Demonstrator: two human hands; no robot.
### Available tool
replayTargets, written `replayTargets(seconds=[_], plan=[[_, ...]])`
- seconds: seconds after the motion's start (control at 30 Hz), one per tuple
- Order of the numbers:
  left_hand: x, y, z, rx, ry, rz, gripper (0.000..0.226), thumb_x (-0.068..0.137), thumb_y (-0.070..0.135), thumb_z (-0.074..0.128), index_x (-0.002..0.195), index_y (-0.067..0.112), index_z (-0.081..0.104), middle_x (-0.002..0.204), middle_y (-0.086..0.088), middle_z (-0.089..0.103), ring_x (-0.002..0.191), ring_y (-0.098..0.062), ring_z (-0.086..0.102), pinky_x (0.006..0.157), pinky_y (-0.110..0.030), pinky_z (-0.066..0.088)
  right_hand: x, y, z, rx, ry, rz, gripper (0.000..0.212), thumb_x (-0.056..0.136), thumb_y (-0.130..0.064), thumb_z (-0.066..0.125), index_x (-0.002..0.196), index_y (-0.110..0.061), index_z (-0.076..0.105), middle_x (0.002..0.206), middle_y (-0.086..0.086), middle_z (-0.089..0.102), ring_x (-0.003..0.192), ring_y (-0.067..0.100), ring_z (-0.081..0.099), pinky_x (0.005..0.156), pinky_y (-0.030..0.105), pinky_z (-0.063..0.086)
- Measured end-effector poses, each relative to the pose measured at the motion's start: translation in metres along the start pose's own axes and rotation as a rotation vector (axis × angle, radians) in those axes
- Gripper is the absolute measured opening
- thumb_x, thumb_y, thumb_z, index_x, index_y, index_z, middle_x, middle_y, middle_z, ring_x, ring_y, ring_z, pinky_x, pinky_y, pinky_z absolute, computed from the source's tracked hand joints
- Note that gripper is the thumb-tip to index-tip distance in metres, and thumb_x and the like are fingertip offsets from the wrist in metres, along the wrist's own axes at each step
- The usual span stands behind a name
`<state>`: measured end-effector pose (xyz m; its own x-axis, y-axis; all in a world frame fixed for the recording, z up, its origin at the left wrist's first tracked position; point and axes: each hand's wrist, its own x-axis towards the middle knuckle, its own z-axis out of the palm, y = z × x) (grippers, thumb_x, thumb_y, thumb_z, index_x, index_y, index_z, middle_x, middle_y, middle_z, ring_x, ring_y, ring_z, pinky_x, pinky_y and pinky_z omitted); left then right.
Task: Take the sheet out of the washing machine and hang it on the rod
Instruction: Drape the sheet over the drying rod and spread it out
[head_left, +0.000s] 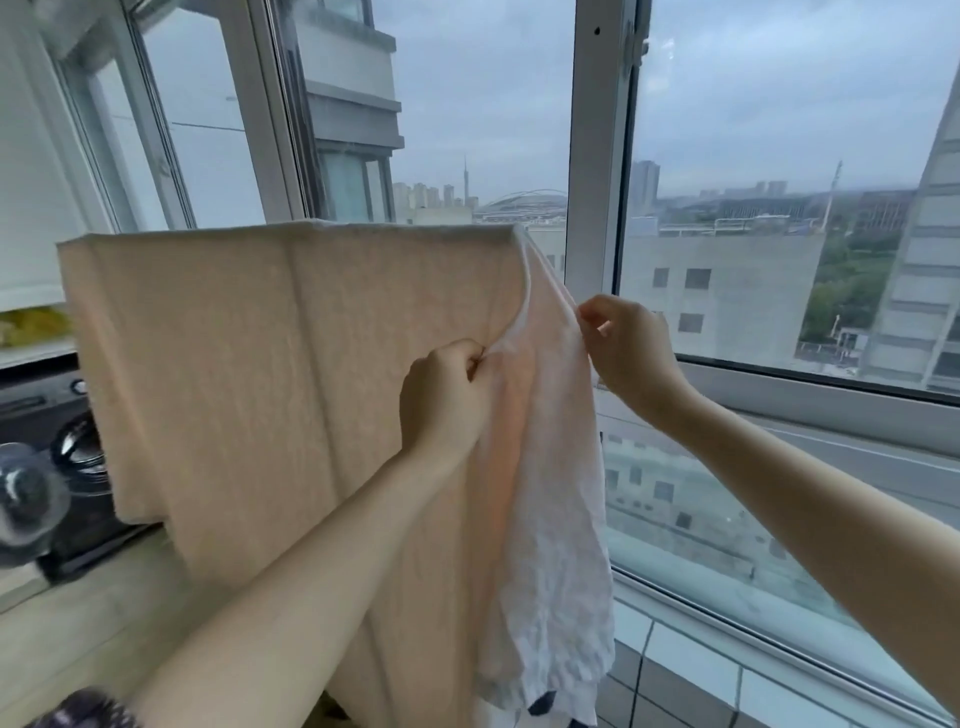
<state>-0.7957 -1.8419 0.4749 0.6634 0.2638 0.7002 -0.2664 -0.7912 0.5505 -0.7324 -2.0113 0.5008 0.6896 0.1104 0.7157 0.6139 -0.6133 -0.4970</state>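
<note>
Hanging across the middle of the frame, the peach sheet is folded over a straight line at its top edge; the rod itself is hidden under the fabric. At the lower left of the frame, partly behind the sheet's left edge, stands the dark washing machine with its round door swung open toward the camera. The sheet's broad flat panel fills the centre-left, and its right end gathers into a paler, crumpled fall that drops toward the bottom centre of the frame. The left hand, just right of centre, has its fingers curled tight on a pinch of cloth where the flat panel meets the crumpled part. To the right of it and a little higher, the right hand pinches the outer right edge of the same crumpled fold between thumb and fingertips, so the fabric lies stretched between the two hands. Behind them, at the right of the frame, runs the window frame, with city buildings beyond the glass.
</note>
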Motion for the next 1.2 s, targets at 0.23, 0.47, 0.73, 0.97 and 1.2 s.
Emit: replayTargets(seconds=[0.23, 0.47, 0.73, 0.97, 1.2], plan=[[0.009, 0.020, 0.014, 0.131, -0.005, 0.178, 0.028, 0.086, 0.029, 0.059, 0.063, 0.013, 0.056, 0.059, -0.007, 0.063, 0.062, -0.035, 0.057, 0.056, -0.034, 0.044, -0.015, 0.020, 0.005, -0.038, -0.048, 0.008, 0.019, 0.091, -0.010, 0.053, 0.090, -0.011, 0.071, 0.070, 0.000, 0.065, 0.071, 0.022, 0.061, 0.071, 0.038, 0.053], [-0.022, 0.000, 0.024, 0.151, -0.116, 0.165, 0.013, 0.080, 0.014, 0.057, 0.067, 0.013, 0.059, 0.061, -0.005, 0.064, 0.061, -0.031, 0.056, 0.055, -0.034, 0.043, -0.017, 0.006, 0.007, 0.008, -0.074, -0.015, 0.020, 0.093, -0.026, 0.055, 0.092, -0.013, 0.070, 0.078, -0.007, 0.063, 0.073, 0.010, 0.057, 0.068, 0.023, 0.046], [-0.039, -0.021, 0.013, -0.150, -0.134, 0.011, 0.024, 0.084, 0.024, 0.063, 0.065, 0.012, 0.058, 0.059, 0.000, 0.057, 0.060, -0.020, 0.054, 0.058, -0.034, 0.043, -0.032, -0.038, 0.016, 0.082, 0.001, -0.110, 0.031, 0.094, -0.040, 0.049, 0.116, -0.018, 0.049, 0.109, -0.004, 0.052, 0.084, 0.008, 0.055, 0.073, 0.026, 0.046], [-0.088, -0.072, 0.023, 0.007, -0.226, -0.227, 0.040, 0.073, 0.051, 0.072, 0.097, 0.029, 0.048, 0.085, 0.014, 0.057, 0.074, -0.007, 0.058, 0.063, -0.024, 0.045, -0.066, -0.034, 0.045, -0.255, -0.085, -0.348, 0.030, 0.090, -0.025, 0.059, 0.117, -0.017, 0.048, 0.108, 0.001, 0.052, 0.093, 0.018, 0.051, 0.077, 0.034, 0.049], [-0.104, -0.098, 0.053, 0.344, -0.332, -0.264, 0.066, 0.077, 0.057, 0.064, 0.127, 0.019, 0.045, 0.120, 0.004, 0.055, 0.107, -0.021, 0.057, 0.086, -0.037, 0.044, -0.072, -0.016, 0.060, -0.718, -0.150, -0.819, 0.033, 0.079, -0.008, 0.055, 0.109, -0.019, 0.064, 0.120, 0.008, 0.052, 0.108, 0.030, 0.044, 0.090, 0.043, 0.036]])
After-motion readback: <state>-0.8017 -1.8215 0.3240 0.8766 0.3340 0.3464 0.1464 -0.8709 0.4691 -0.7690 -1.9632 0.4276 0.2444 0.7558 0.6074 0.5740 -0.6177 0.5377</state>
